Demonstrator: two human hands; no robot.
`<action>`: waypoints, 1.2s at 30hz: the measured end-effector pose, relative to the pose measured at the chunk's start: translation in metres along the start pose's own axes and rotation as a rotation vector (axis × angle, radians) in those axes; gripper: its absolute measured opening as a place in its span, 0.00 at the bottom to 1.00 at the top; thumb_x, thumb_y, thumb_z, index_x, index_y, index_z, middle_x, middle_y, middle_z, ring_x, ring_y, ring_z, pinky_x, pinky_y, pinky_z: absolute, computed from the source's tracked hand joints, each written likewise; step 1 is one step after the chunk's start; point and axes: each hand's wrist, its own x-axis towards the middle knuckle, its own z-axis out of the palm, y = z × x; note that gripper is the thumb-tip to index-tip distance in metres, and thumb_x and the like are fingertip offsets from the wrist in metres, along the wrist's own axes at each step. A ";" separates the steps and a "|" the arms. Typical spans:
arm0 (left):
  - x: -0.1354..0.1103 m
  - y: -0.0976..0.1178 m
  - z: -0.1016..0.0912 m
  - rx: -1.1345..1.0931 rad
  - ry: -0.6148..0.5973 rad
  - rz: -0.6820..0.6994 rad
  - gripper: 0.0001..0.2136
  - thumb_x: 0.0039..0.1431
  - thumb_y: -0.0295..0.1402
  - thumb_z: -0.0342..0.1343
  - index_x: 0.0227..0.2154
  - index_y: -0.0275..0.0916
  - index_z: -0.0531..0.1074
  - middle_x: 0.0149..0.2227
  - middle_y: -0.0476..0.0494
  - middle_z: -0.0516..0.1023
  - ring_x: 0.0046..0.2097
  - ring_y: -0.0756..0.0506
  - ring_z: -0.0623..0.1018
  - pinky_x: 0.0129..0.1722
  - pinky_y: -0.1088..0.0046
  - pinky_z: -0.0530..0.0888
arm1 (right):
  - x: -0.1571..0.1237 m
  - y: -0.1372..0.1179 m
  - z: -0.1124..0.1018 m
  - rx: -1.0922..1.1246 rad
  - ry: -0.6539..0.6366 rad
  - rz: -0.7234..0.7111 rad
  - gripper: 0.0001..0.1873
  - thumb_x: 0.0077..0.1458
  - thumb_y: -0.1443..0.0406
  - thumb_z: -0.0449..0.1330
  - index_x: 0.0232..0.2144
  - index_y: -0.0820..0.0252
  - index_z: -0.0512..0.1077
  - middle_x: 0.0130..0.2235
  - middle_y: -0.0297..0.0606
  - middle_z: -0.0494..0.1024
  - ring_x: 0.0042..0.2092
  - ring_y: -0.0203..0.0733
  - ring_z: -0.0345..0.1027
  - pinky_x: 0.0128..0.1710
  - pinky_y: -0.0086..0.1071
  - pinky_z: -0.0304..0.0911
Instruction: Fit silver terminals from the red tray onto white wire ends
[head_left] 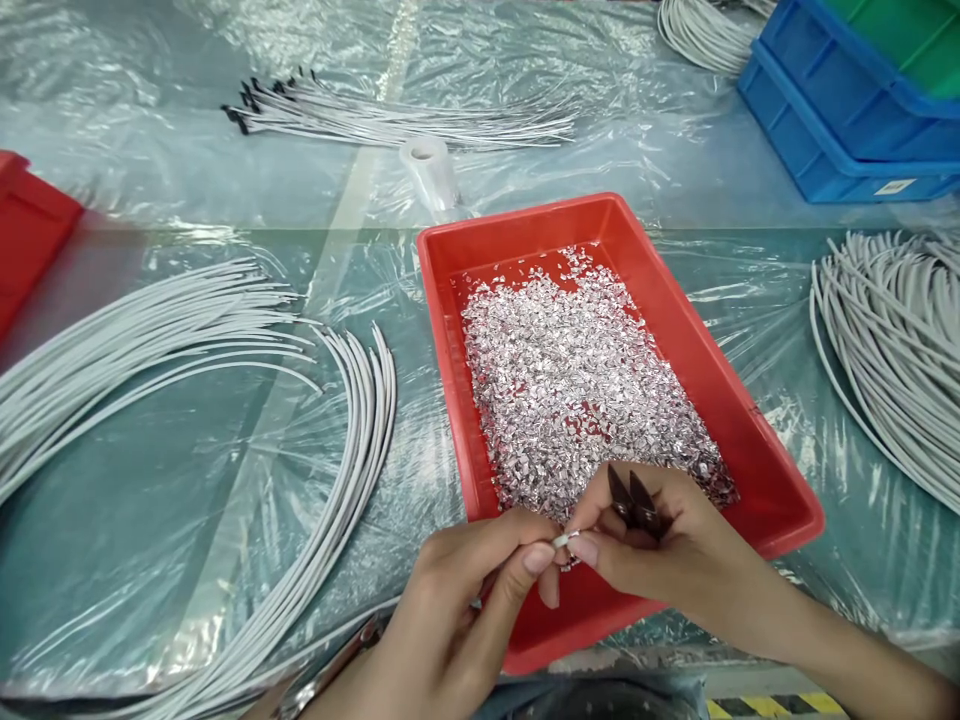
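Note:
Over the near end of a red tray [442, 330], my left hand [472, 590] is closed in a pinch on a white cable [560, 541], whose short end sticks out past the fingertips. The thumb and forefinger of my right hand [660, 540] are closed at that cable's tip, where something small and shiny shows. Tucked in the same hand is a dark hand tool [634, 500] with two pointed jaws facing up, slightly apart; its handles are hidden. Many small silvery foil scraps [570, 370] cover much of the tray's floor.
A bundle of white cables [360, 430] curves along the left, near a larger bundle [135, 330]. Cables with black ends [337, 115] and a clear plastic roll [431, 175] are further back. At right are coiled cables [892, 350] and stacked blue bins [847, 110]. A red bin [30, 230] stands left.

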 end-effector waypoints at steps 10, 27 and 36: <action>0.001 -0.002 -0.001 0.022 -0.006 0.011 0.11 0.65 0.27 0.42 0.27 0.40 0.64 0.21 0.55 0.65 0.23 0.55 0.67 0.25 0.81 0.63 | 0.000 0.007 -0.001 0.033 -0.022 -0.031 0.06 0.57 0.65 0.58 0.28 0.57 0.71 0.22 0.24 0.52 0.23 0.30 0.42 0.21 0.27 0.40; -0.001 0.002 -0.004 0.185 -0.060 0.034 0.09 0.65 0.27 0.43 0.29 0.40 0.64 0.22 0.54 0.67 0.24 0.54 0.69 0.26 0.80 0.64 | 0.001 0.005 -0.001 0.004 -0.003 -0.054 0.10 0.57 0.67 0.57 0.24 0.58 0.65 0.22 0.24 0.52 0.24 0.30 0.43 0.22 0.26 0.43; -0.002 0.001 -0.003 0.089 -0.014 0.045 0.08 0.60 0.24 0.52 0.37 0.45 0.68 0.27 0.58 0.75 0.29 0.56 0.75 0.31 0.84 0.68 | 0.000 0.001 -0.011 -0.329 0.365 -0.191 0.10 0.59 0.63 0.55 0.25 0.57 0.65 0.22 0.25 0.53 0.24 0.31 0.46 0.22 0.26 0.47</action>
